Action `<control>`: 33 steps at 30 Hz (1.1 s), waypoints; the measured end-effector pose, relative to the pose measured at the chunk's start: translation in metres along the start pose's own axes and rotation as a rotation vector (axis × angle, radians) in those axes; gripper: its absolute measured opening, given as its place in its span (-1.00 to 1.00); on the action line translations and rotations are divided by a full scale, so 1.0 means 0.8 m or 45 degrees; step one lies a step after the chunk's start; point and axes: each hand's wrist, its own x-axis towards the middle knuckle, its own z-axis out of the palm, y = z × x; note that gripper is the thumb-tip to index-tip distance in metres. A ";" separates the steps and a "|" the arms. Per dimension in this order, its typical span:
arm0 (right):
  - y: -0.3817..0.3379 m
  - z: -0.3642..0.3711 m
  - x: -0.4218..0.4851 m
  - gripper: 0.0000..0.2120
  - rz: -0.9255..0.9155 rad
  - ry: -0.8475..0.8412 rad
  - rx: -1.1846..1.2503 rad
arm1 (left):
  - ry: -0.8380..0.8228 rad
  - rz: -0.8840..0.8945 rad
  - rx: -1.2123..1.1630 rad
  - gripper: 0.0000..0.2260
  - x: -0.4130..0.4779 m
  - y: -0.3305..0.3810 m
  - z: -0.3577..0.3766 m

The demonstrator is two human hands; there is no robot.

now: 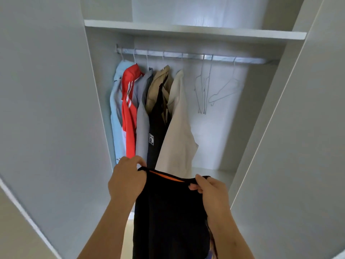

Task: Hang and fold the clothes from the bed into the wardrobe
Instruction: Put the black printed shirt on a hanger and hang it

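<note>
- Two hands: left hand (pixel 127 181) and right hand (pixel 211 192) each pinch the top edge of the black garment (pixel 168 212), held near, before the open wardrobe (pixel 224 131).
- Several hung clothes (pixel 179 128) far left on rail (pixel 190 56); bare hangers (pixel 203 94) right.

Single head-worn wide-angle view, facing forward into the open wardrobe (pixel 220 131), standing near it

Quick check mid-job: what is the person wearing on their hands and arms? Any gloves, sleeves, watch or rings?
Nothing is worn that shows. The left hand and right hand have no gloves, and no ring shows on the visible fingers. Both wrists have no watch or band, and both forearms have no sleeve down to the frame's edge.
</note>
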 end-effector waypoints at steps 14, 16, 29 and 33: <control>-0.113 0.055 0.245 -0.61 -0.254 0.189 -0.138 | -0.334 -0.519 -1.884 -0.74 0.250 0.126 0.059; -0.122 0.062 0.267 -0.67 -0.317 0.236 -0.122 | -0.310 -0.518 -1.953 -0.74 0.269 0.131 0.067; -0.177 0.097 0.456 -0.75 -0.782 0.224 -0.742 | -0.060 -0.601 -2.196 -0.85 0.385 0.168 0.079; -0.186 0.104 0.510 -0.60 -0.802 0.333 -1.076 | 0.033 -0.619 -2.245 -0.81 0.419 0.188 0.076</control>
